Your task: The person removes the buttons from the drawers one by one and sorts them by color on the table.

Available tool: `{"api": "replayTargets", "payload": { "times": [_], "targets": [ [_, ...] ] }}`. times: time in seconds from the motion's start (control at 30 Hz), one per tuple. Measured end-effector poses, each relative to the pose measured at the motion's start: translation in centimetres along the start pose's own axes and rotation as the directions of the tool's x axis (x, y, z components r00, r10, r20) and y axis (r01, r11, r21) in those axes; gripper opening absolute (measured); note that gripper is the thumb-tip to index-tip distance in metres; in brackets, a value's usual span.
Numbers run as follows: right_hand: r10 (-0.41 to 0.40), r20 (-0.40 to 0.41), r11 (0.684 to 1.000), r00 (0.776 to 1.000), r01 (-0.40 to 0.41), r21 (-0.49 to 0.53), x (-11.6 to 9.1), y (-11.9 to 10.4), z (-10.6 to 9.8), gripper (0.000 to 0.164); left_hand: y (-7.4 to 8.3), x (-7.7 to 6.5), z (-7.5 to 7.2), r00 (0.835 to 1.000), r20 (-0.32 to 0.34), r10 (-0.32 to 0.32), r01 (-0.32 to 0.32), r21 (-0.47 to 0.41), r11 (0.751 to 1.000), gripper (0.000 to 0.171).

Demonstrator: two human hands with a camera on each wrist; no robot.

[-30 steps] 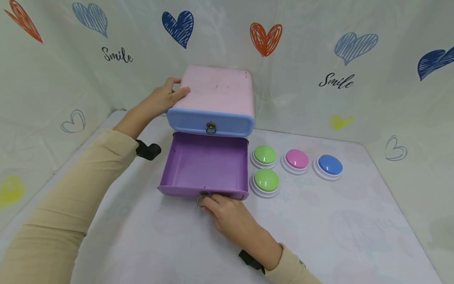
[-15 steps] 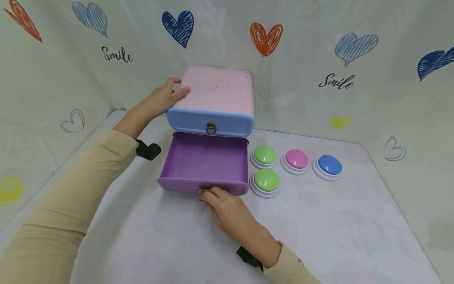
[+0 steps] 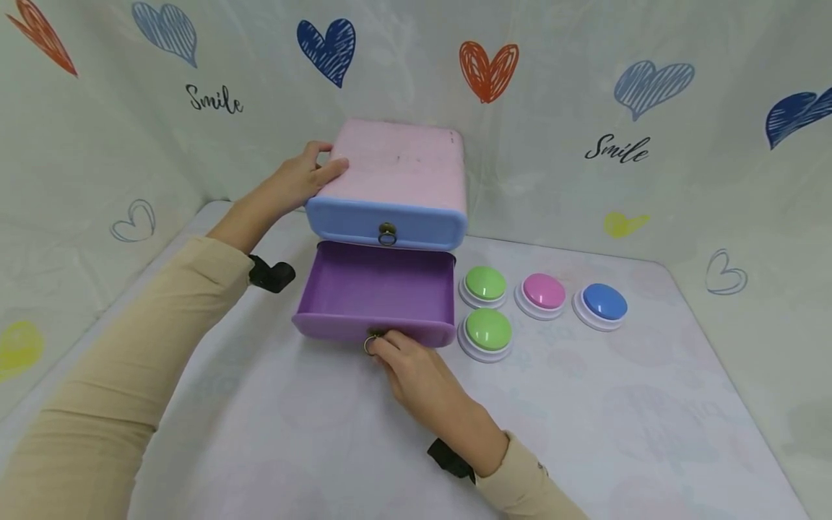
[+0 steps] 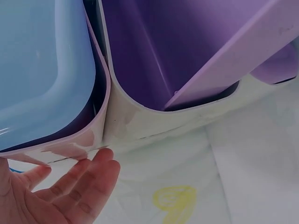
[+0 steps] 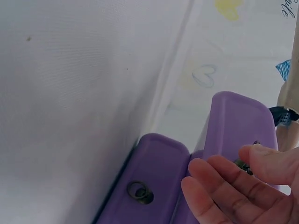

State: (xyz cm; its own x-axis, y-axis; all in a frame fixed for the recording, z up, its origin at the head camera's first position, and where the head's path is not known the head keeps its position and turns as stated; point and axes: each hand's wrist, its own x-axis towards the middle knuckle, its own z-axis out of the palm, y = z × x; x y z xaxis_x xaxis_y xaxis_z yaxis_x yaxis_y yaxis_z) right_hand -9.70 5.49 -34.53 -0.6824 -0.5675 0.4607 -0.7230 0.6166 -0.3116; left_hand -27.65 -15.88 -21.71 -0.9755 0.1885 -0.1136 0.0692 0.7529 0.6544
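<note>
Left hand [image 3: 302, 177] spread against a pink-topped plastic cabinet [image 3: 399, 162], the right hand [image 3: 419, 375] appears to pinch a brass-coloured metal ring [image 3: 366, 347], its grip partly hidden. The purple plastic drawer [image 3: 331, 327] below the blue-fronted plastic drawer [image 3: 344, 220] has slid slightly inward, remaining well extended.

Head camera faces forward-down; close wrist views share the purple drawer [image 3: 380, 289]

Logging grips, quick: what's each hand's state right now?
Left hand: open, resting against the pink cabinet.
Right hand: closed, pinching the ring pull on the purple drawer.
</note>
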Motion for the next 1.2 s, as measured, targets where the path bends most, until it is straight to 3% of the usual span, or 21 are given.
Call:
{"api": "replayTargets", "payload": {
  "times": [0.33,0.63,1.2],
  "targets": [
    [0.027,0.013,0.999,1.000,-0.028,0.019,0.5,0.3,0.7,0.009,-0.1,0.0,0.0,1.000,-0.002,0.003,-0.003,-0.005,1.000,0.076],
    [0.037,-0.024,0.999,0.999,-0.037,0.014,1.1,0.8,0.5,0.009,-0.1,-0.1,0.0,1.000,-0.007,0.002,-0.002,-0.003,1.000,0.076],
    [0.101,-0.049,0.995,0.994,-0.099,0.033,3.4,2.9,0.9,0.009,0.1,-0.1,0.1,1.000,-0.008,-0.007,0.007,-0.004,1.000,0.076]
  ]
}}
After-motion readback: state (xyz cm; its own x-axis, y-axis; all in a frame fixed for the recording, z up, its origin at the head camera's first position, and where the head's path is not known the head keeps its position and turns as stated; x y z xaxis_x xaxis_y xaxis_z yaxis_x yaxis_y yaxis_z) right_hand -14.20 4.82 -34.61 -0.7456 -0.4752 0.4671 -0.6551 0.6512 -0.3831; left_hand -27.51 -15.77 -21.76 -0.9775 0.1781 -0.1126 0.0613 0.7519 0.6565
